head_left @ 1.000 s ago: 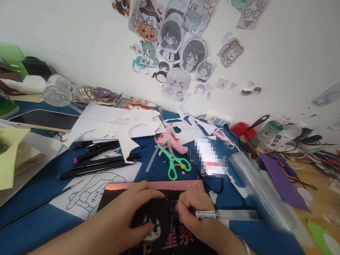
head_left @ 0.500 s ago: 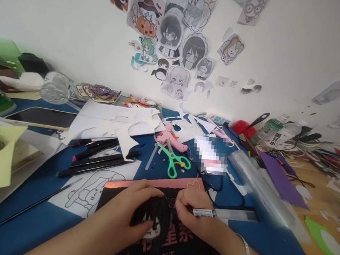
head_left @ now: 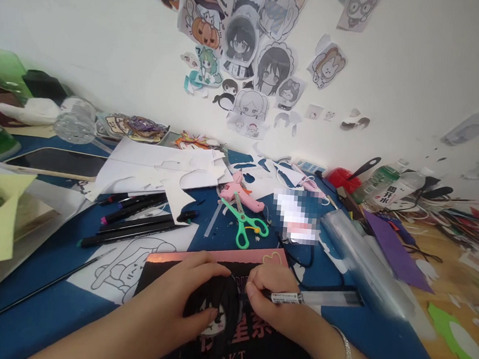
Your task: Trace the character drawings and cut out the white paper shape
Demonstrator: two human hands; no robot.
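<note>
Low in the middle lies a black box or book (head_left: 266, 352) with pink lettering and a pink edge. On top of it is a paper cutout (head_left: 230, 307) of a cartoon head with black hair and a pale face. My left hand (head_left: 190, 292) curls round the cutout, its thumb over the face and its fingers at the top edge. A gel pen (head_left: 325, 297) with a clear barrel sits in my right hand (head_left: 269, 291), which is closed round it. The tip, beside the cutout's right edge, is hidden by my fingers.
Green-handled scissors (head_left: 244, 224) and a pink glue gun (head_left: 238, 193) lie beyond the box. Black markers (head_left: 134, 229), a line drawing (head_left: 131, 265) and a thin pen refill (head_left: 45, 285) are at left. A clear plastic roll (head_left: 366, 263) lies at right, near bottles (head_left: 392, 190).
</note>
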